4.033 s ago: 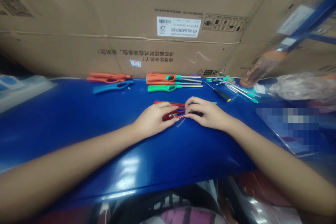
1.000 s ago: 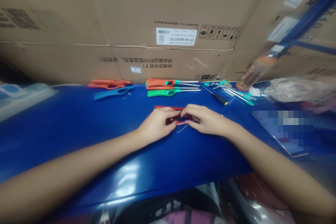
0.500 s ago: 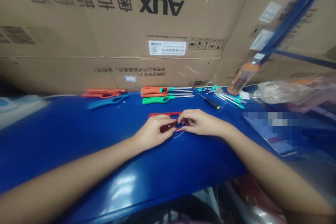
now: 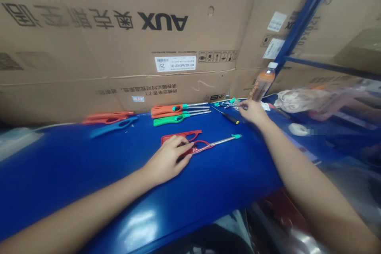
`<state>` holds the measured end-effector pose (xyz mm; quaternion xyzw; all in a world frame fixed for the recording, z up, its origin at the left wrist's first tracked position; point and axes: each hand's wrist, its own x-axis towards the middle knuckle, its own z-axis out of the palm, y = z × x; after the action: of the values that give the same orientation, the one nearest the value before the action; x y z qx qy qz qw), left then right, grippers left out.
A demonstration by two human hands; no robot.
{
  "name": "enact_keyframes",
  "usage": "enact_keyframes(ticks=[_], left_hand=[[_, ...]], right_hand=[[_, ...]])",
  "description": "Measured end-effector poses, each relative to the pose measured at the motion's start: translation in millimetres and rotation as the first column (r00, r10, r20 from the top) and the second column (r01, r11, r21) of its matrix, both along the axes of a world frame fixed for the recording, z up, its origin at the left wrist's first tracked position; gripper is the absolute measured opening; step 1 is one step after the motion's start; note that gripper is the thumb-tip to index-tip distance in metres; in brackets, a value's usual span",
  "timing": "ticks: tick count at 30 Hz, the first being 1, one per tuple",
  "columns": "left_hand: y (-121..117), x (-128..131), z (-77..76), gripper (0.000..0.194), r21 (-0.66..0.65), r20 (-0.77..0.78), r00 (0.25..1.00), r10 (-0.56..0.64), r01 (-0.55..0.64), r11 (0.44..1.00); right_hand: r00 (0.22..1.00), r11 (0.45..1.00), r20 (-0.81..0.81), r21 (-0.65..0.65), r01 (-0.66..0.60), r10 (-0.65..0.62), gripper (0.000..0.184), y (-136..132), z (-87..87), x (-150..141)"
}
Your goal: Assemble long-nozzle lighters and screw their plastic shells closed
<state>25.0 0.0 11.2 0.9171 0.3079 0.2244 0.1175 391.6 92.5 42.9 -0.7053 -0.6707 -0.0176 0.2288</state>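
My left hand (image 4: pixel 169 158) is closed around the handle end of an opened red gas lighter (image 4: pixel 203 146), lying on the blue table. Thin wires show inside its red shell, and a metal tube (image 4: pixel 223 141) with a teal tip extends to the right. Just behind it lies another red shell half (image 4: pixel 195 135), partly covered by my left hand. My right hand (image 4: pixel 255 113) reaches the back right, fingertips pinched at a pile of metal tubes and teal parts (image 4: pixel 235 101). Whatever is between those fingers is hidden.
Orange and green lighters (image 4: pixel 169 120) with metal tubes lie at the back. Left of them are orange shells (image 4: pixel 108 117) and a blue shell (image 4: pixel 114 127). A screwdriver (image 4: pixel 230 118), a drink bottle (image 4: pixel 263 83) and a plastic bag (image 4: pixel 297 99) are rightward. Cardboard boxes (image 4: pixel 119 47) stand behind.
My right hand has left the red lighter and moved right and back to the parts pile. My left hand stays on the lighter. The camera view has turned rightward and up.
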Motion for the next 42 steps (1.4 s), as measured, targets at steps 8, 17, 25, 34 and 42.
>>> enact_keyframes(ticks=[8, 17, 25, 34, 42], left_hand=[[-6.2, -9.0, 2.0, 0.035, 0.048, -0.04, 0.999, 0.012, -0.01, 0.999], [-3.8, -8.6, 9.7, 0.037, 0.173, -0.25, 0.968, 0.014, 0.031, 0.985], [-1.2, -10.9, 2.9, 0.034, 0.077, -0.071, 0.997, -0.019, 0.024, 0.997], [-0.2, -11.8, 4.3, 0.035, 0.018, -0.016, 0.999, -0.043, 0.044, 0.999], [0.9, -11.0, 5.3, 0.03, -0.01, 0.057, 0.998, -0.042, 0.042, 0.999]], right_hand=[[0.989, 0.998, 0.129, -0.005, -0.065, 0.065, 0.04, 12.2, -26.2, -2.3], [0.952, 0.968, 0.194, -0.129, -0.214, 0.236, 0.043, 52.5, -13.8, -31.6], [0.949, 0.968, 0.229, -0.177, -0.18, 0.218, 0.028, 72.7, -10.5, -36.9], [0.964, 0.98, 0.174, -0.044, -0.196, 0.201, 0.024, 60.0, 2.6, -44.6], [0.897, 0.893, 0.089, -0.184, -0.412, 0.432, 0.017, -3.1, 18.1, -84.2]])
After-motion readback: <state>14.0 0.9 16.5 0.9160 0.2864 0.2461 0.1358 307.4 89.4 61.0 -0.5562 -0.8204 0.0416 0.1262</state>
